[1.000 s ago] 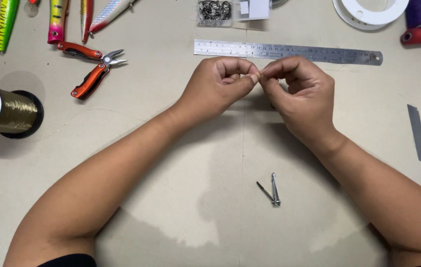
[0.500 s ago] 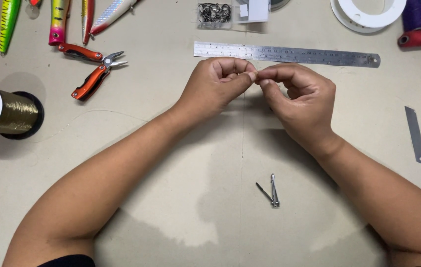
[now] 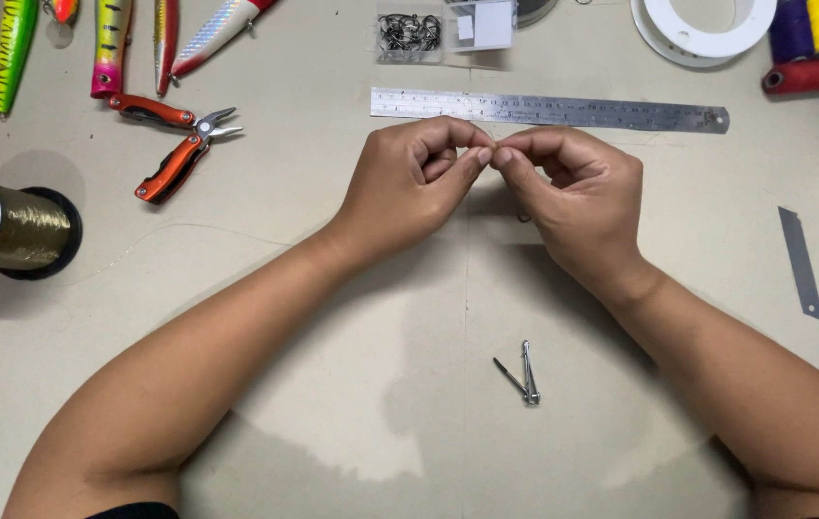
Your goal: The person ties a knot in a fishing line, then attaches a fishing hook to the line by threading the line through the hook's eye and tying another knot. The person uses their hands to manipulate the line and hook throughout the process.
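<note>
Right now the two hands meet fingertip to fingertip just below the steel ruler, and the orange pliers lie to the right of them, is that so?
Not quite. In the head view the left hand and right hand do meet fingertip to fingertip just below the steel ruler, but the orange pliers lie to the left of them, near the fishing lures.

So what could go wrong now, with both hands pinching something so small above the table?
The left hand and right hand meet fingertip to fingertip; what they pinch is too small to tell, so it might slip and get lost. A bare blade lies near the right arm. The thin line from the spool could snag under the left arm.
</note>
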